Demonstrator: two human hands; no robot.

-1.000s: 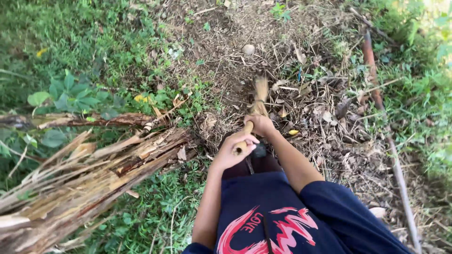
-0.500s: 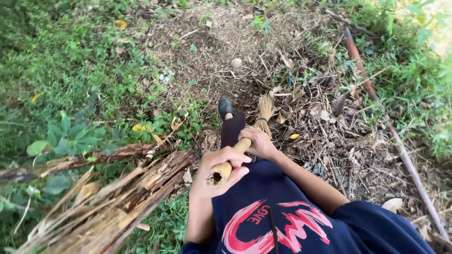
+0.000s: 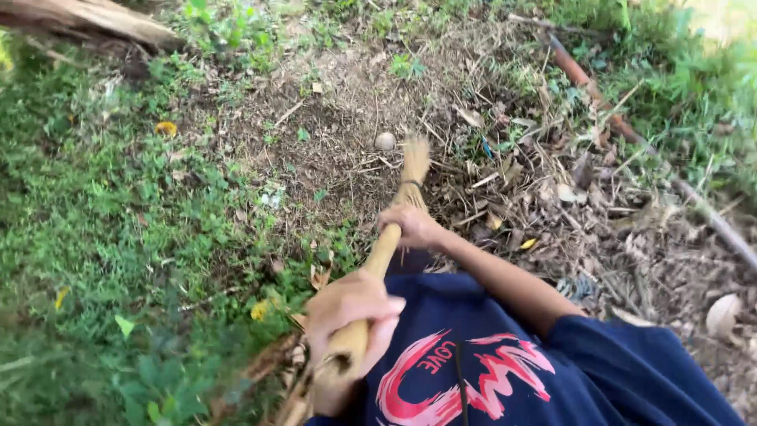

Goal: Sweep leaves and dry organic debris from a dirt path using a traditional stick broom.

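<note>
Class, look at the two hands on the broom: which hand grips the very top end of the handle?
The left hand, nearest the camera, closes over the top end of the bamboo handle; the right hand grips lower, by the bristles.

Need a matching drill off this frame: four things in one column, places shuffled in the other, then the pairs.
Things:
1. left hand
2. right hand
3. small round pale stone
4. reddish-brown pole

Places:
A. lying on the ground at upper right, among dry leaves
B. on bare soil just left of the broom's bristle head
C. gripping the top end of the broom handle
D. gripping the handle lower down, near the bristles

Pairs: 1-C, 2-D, 3-B, 4-A
</note>
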